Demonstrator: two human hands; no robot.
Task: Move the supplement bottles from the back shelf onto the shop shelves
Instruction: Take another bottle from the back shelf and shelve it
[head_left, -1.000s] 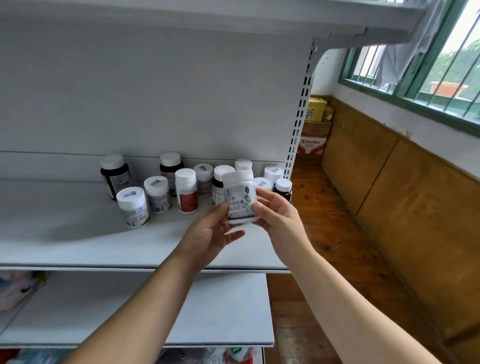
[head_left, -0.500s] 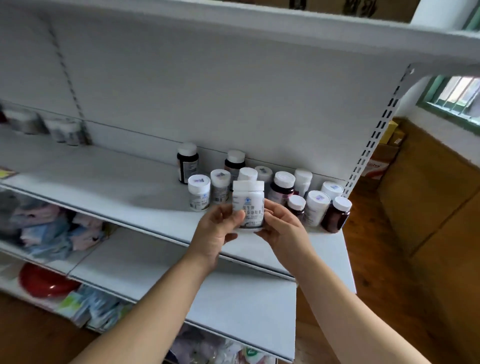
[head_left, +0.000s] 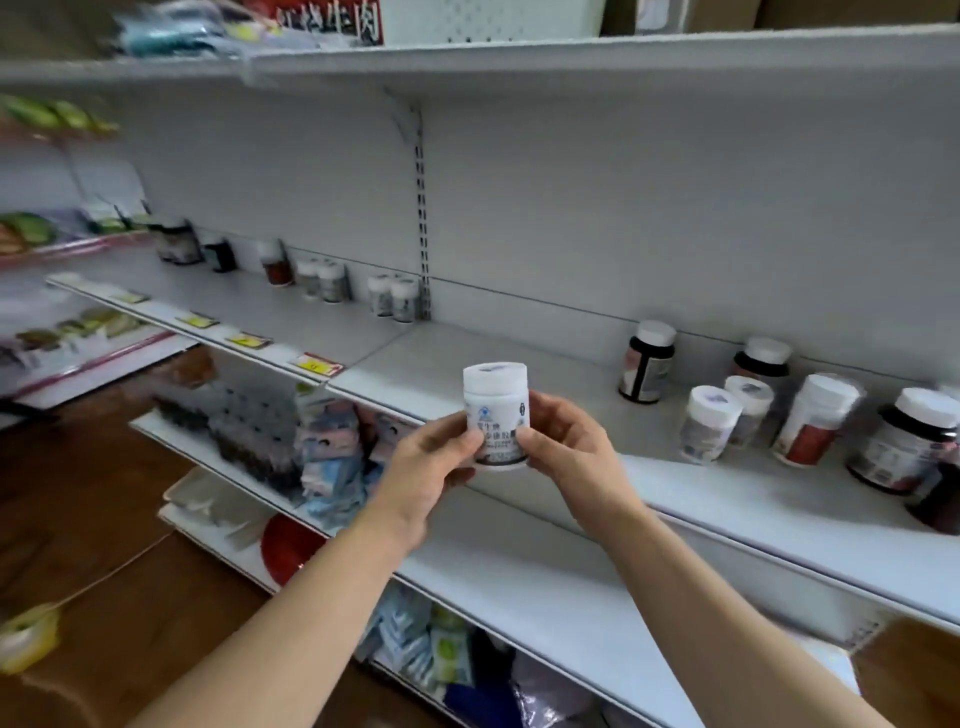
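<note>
Holding a white bottle (head_left: 496, 415) upright between left hand (head_left: 434, 467) and right hand (head_left: 566, 452) over the shelf (head_left: 467, 358), the person is risking a slip, both grips being fingertip pinches.

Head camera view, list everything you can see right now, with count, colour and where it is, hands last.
Held bottle: one, white with white cap, upright in front of the middle shelf, gripped by both hands.
Bottles at right: at least six, white or dark brown with white caps, clustered on the middle shelf.
Bottles at left: about seven, blurred, lined along the back of the same shelf level.
Price tags: four, yellow and red, on the left shelf edge.
Shelves: white metal, several levels.
Packets: many, blue and pink, lower shelf.
Red bowl: one, bottom shelf.
Tape roll: one, yellowish, on the wooden floor.
Left hand: on the bottle's left side.
Right hand: on its right side.
</note>
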